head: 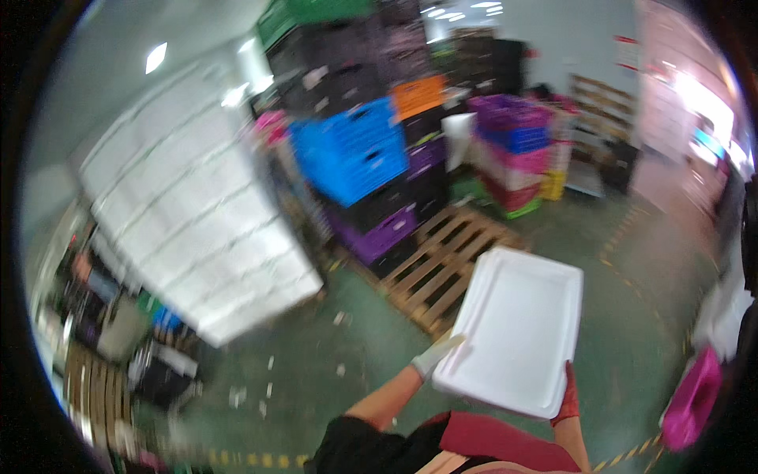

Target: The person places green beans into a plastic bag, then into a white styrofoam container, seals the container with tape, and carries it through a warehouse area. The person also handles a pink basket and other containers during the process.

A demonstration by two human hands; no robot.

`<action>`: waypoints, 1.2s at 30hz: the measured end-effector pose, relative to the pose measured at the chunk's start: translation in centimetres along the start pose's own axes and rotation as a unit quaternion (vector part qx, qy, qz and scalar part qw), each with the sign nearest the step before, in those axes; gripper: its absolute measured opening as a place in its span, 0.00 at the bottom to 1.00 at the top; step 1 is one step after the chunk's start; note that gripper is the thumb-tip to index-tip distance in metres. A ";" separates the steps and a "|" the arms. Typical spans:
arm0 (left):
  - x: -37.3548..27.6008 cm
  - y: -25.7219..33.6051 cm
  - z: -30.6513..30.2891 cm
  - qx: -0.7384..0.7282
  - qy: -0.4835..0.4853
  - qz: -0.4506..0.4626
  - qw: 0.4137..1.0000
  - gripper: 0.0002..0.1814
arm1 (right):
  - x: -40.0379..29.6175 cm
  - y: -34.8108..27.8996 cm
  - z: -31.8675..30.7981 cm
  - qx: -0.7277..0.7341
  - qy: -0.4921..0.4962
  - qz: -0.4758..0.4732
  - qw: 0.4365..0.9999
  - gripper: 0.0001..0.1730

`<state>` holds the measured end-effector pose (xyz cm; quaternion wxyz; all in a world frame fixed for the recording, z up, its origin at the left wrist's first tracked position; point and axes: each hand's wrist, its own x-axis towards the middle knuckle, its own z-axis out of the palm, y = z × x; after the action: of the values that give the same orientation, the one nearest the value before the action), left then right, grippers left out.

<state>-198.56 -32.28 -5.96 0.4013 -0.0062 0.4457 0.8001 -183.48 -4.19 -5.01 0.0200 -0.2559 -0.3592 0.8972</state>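
Note:
In front of my body I carry a white foam box lid or shallow tray (518, 332), its broad face with a raised rim turned up towards me. My left hand (437, 354), in a pale glove, grips its left edge near the lower corner. On the right edge, my right hand (568, 396) in a red glove holds on, its fingers partly hidden beneath. Whether the piece has a deep body under it cannot be made out.
A wooden pallet (441, 266) lies just beyond the lid. Stacked blue crates (361, 154) and a tall wall of white foam boxes (201, 195) stand left. More coloured crates (512, 148) rise behind. A pink bag or container (693, 403) is at right. Small scraps (340, 370) litter the green floor.

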 end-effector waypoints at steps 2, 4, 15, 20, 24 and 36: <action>0.5 -0.7 -0.8 0.036 0.029 0.075 0.996 0.35 | 1.9 -1.1 0.3 0.001 -0.067 0.012 0.998 0.36; 1.1 -1.0 -1.4 0.093 0.083 0.168 0.978 0.36 | 4.0 -2.5 2.4 -0.005 -0.126 0.059 0.990 0.36; -6.9 -26.0 5.4 -0.219 0.469 0.257 0.816 0.33 | 15.8 1.4 -1.7 -0.322 -0.331 0.409 0.787 0.38; -5.9 -36.4 15.3 -0.367 0.571 0.287 0.676 0.28 | 15.8 2.5 -1.0 -0.440 -0.431 0.515 0.596 0.39; -6.9 -41.0 23.4 -0.473 0.576 0.330 0.579 0.27 | 12.1 5.0 -2.7 -0.461 -0.477 0.552 0.505 0.40; -1.9 -50.8 41.2 -0.605 0.456 0.523 0.390 0.22 | 4.3 3.4 -10.5 -0.578 -0.499 0.550 0.338 0.37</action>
<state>-149.97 10.36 -16.42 -0.4690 -0.3771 -0.1244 0.7889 -181.77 0.90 -15.58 -0.8142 0.1518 -0.5093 0.2337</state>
